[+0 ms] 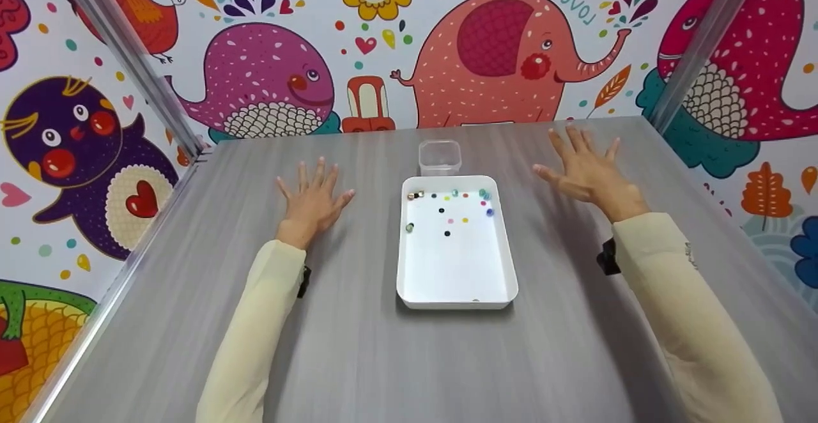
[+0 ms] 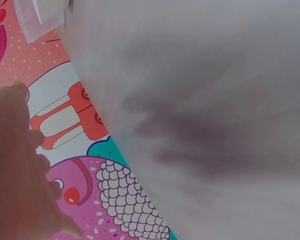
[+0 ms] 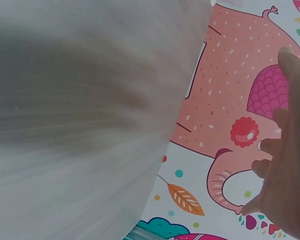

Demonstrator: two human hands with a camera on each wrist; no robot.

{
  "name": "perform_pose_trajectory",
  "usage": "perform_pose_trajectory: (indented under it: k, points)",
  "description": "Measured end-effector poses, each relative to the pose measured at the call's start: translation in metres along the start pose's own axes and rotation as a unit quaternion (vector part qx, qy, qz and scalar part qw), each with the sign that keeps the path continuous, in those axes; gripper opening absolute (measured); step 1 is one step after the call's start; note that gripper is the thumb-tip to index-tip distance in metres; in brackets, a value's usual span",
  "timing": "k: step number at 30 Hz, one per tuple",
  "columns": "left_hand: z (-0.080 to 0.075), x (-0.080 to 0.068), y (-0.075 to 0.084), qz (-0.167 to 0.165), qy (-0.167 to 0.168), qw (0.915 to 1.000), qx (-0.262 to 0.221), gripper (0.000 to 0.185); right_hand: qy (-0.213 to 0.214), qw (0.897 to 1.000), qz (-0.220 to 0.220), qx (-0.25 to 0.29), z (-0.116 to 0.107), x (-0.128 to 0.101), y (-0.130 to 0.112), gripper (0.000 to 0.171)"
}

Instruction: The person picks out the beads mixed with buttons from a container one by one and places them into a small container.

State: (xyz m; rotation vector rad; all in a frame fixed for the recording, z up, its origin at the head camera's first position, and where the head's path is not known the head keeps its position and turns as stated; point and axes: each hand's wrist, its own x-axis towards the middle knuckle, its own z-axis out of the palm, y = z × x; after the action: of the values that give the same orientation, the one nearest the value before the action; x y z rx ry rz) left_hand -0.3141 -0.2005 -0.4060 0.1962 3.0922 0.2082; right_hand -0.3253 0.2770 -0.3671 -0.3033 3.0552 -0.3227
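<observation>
Shows at lower left the left hand (image 2: 17, 172) before a colourful wall (image 2: 115, 192), at upper left a clear container (image 2: 29, 22), at right a grey surface (image 2: 250, 55) with shadow (image 2: 205, 137).

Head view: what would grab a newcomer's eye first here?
Probably the big cartoon elephant on the wall behind the table. Next, the white tray mid-table, with small colourful beads mostly in its far half. The left hand and right hand, fingers spread, flank it.
</observation>
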Motion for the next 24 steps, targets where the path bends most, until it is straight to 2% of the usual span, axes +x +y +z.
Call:
perform_pose_trajectory:
  k: [13,24]
  points:
    - [0.006,-0.005,0.009,0.026,0.016,0.9993,-0.019,0.075,0.01,1.0,-0.021,-0.009,0.011,-0.006,-0.02,0.093]
    - [0.011,-0.014,0.02,0.045,0.007,0.9987,-0.024,0.075,0.025,0.998,-0.048,-0.016,0.022,-0.006,-0.043,0.088]
